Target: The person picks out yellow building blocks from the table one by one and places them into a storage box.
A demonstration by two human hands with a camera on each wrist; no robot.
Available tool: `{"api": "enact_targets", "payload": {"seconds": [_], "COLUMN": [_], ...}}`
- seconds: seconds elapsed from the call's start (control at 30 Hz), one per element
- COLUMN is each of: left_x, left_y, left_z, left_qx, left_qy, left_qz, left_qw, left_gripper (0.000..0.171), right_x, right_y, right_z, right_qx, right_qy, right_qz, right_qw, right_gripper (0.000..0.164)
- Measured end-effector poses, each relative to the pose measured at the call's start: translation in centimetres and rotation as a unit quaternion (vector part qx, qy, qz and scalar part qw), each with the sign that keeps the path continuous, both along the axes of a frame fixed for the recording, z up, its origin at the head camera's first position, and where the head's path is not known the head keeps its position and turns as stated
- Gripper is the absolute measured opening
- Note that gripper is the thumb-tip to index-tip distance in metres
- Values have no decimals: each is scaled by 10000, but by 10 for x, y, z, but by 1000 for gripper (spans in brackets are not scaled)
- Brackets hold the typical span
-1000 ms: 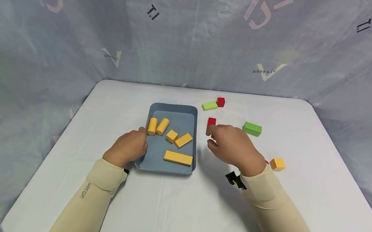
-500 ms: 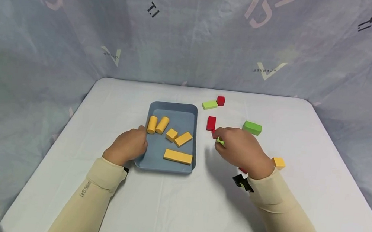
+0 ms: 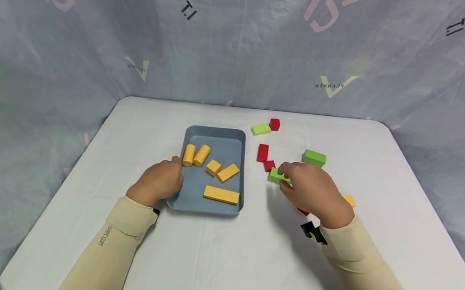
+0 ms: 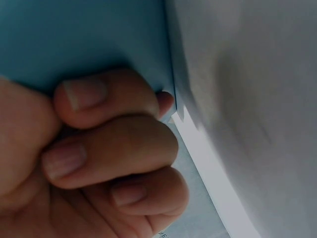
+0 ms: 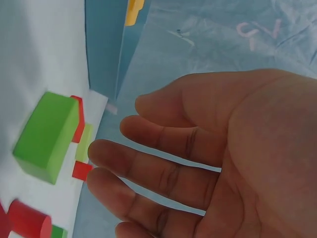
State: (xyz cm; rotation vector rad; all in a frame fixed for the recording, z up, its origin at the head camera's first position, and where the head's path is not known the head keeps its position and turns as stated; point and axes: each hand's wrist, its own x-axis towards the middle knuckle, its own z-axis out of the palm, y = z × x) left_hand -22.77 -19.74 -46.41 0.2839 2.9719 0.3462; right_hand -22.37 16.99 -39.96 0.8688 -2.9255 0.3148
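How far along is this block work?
Apparently done: five yellow pieces lie in the tray. In hand: the left hand holds the tray's edge; the right hand, holding nothing, is near a green block. Seemingly left: another yellow piece on the table, partly hidden.

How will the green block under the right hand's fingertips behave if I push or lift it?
The green block looks stiff, with crisp edges and flat faces. It should slide rather than roll, lying flat on the table. A push may nudge the red cube close beside it. Its weight can't be told from here.
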Motion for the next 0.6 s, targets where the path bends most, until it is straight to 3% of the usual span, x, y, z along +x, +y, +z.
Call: {"api": "enact_targets", "payload": {"seconds": [0.6], "left_x": [-1], "left_y": [0], "left_z": [2], "left_qx": [-52], "left_qy": [-97], "left_qz": [-22], "left_qw": [9999], "left_gripper": [24], "right_x": [2], "right_y": [32], "right_z": [-7], "right_qx": [66], "right_qy": [-362], "right_qz": [-439], "right_qw": [9984], "right_gripper": [24]}}
